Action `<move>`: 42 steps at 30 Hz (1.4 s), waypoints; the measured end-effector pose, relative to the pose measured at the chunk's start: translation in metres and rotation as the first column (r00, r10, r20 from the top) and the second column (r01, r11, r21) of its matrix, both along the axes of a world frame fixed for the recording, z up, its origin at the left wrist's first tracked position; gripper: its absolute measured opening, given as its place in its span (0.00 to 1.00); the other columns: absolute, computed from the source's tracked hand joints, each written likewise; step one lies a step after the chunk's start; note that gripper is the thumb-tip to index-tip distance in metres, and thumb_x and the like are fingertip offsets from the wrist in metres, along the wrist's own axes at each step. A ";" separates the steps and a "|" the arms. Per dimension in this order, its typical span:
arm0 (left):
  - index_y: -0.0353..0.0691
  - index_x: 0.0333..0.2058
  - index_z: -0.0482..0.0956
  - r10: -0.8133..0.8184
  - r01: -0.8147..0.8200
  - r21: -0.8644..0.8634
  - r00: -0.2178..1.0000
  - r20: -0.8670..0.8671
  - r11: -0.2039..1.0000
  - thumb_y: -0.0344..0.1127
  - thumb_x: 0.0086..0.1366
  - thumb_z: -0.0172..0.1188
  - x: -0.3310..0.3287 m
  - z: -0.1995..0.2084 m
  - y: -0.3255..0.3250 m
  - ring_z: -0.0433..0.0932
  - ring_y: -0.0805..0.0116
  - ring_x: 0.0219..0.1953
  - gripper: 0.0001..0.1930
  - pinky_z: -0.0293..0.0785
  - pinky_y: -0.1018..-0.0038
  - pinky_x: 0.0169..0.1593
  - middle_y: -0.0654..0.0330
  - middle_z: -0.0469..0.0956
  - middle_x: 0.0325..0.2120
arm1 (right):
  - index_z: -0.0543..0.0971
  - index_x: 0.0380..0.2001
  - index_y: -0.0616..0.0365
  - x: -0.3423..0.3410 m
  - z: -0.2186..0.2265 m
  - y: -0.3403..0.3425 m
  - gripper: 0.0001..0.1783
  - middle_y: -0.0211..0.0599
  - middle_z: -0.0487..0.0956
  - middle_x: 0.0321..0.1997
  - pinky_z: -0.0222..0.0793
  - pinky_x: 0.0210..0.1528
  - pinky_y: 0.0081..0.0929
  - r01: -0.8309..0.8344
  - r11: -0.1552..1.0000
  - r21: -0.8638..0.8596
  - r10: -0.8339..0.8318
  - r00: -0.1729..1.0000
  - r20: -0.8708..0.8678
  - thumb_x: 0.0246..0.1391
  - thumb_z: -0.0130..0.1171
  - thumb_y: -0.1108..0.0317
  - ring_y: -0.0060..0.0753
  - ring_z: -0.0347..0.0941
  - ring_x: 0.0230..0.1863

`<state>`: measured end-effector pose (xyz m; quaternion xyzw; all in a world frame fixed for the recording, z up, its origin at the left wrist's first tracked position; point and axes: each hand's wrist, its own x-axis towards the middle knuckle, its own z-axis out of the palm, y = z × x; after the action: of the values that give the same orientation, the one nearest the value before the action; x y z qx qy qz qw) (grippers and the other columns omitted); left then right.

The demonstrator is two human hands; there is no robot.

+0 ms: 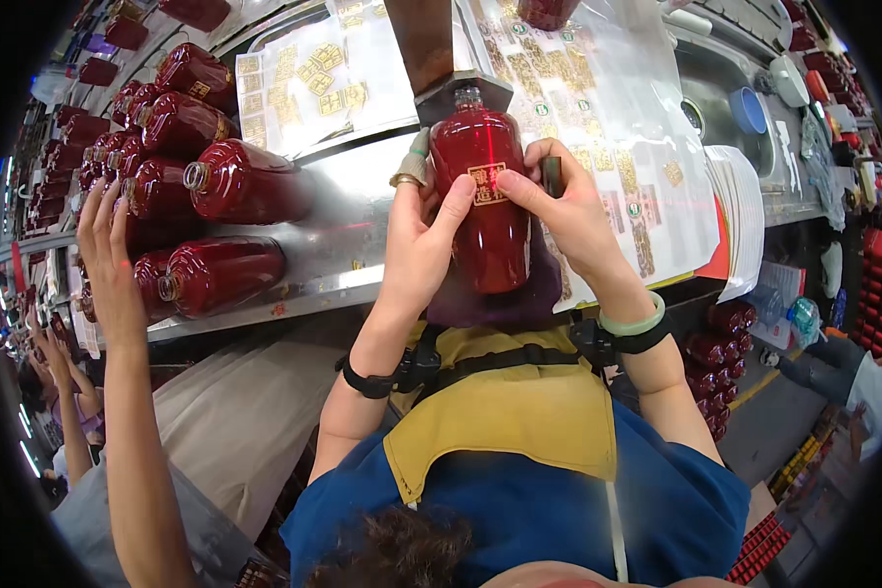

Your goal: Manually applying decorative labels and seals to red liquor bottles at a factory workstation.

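Observation:
A glossy dark red bottle (493,250) lies in front of me, its clear neck pointing away against a dark angular metal block (464,94). On its upper side is a small square gold label (487,171). My left hand (418,235) is closed round the bottle's left side, with its thumb at the label's left edge and a pale covering on one finger. From the right, my right hand (573,211) grips the bottle, thumb pressed on the label; one finger wears a dark green cover. A thin red light line runs down the bottle. Dark cloth (546,284) lies beneath it.
Several red bottles (250,181) lie piled at left, where a co-worker's hand (108,255) reaches in. Sheets of gold labels (314,78) and a larger label sheet (647,108) flank the metal block. At right are a blue bowl (748,110) and stacked white sheets (745,211).

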<state>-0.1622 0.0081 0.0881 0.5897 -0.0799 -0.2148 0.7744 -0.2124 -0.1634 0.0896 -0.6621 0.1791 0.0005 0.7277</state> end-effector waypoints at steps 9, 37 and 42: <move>0.30 0.71 0.57 0.037 -0.038 0.015 0.999 0.035 0.999 0.35 0.75 0.57 -0.004 -0.011 -0.003 0.72 0.63 0.62 0.31 0.70 0.67 0.64 0.48 0.70 0.63 | 0.74 0.38 0.54 -0.002 -0.002 -0.001 0.19 0.17 0.65 0.33 0.59 0.36 0.13 0.039 0.995 0.094 -0.042 0.999 0.034 0.55 0.75 0.61 0.11 0.58 0.33; 0.31 0.70 0.57 0.009 -0.013 -0.108 0.999 -0.038 0.994 0.31 0.74 0.58 -0.002 -0.007 0.000 0.72 0.66 0.63 0.31 0.70 0.69 0.65 0.50 0.71 0.63 | 0.75 0.40 0.56 -0.001 -0.007 -0.004 0.18 0.19 0.66 0.32 0.59 0.37 0.15 0.013 0.995 0.099 -0.015 1.000 0.023 0.56 0.74 0.61 0.13 0.60 0.34; 0.31 0.70 0.58 0.006 -0.011 -0.100 0.999 -0.046 0.995 0.31 0.73 0.59 -0.002 -0.008 0.001 0.72 0.66 0.63 0.31 0.70 0.68 0.65 0.51 0.71 0.62 | 0.76 0.40 0.57 -0.001 -0.005 -0.003 0.18 0.19 0.66 0.32 0.59 0.37 0.16 0.016 0.994 0.104 -0.020 0.999 0.040 0.56 0.75 0.62 0.13 0.60 0.34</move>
<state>-0.1642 0.0092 0.0797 0.5453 -0.0704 -0.2207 0.8056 -0.2138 -0.1663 0.0844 -0.6217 0.1698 -0.0106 0.7645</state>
